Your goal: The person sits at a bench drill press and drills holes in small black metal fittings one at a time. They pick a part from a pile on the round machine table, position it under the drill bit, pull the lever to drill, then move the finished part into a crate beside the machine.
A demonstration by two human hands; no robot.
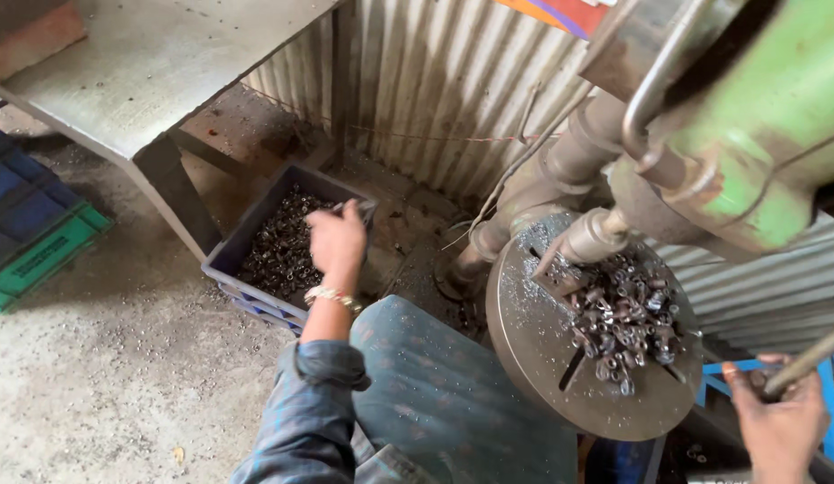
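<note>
My left hand point(338, 240) reaches out over a dark plastic crate point(230, 254) filled with small metal parts point(282, 253); its fingers are closed on something small and dark, which I cannot make out clearly. My right hand point(779, 423) at the lower right grips a metal feed lever point(807, 360) of a green drill press point(748, 125). A pile of small metal parts point(625, 318) lies on the round slotted machine table point(533, 350), under the spindle point(589, 238).
A grey metal table point(148, 63) stands over the crate at the upper left. Corrugated metal sheeting point(435, 90) forms the back wall. Green and blue crates point(31, 233) sit at the far left on the concrete floor. My knee point(444, 394) is between crate and machine.
</note>
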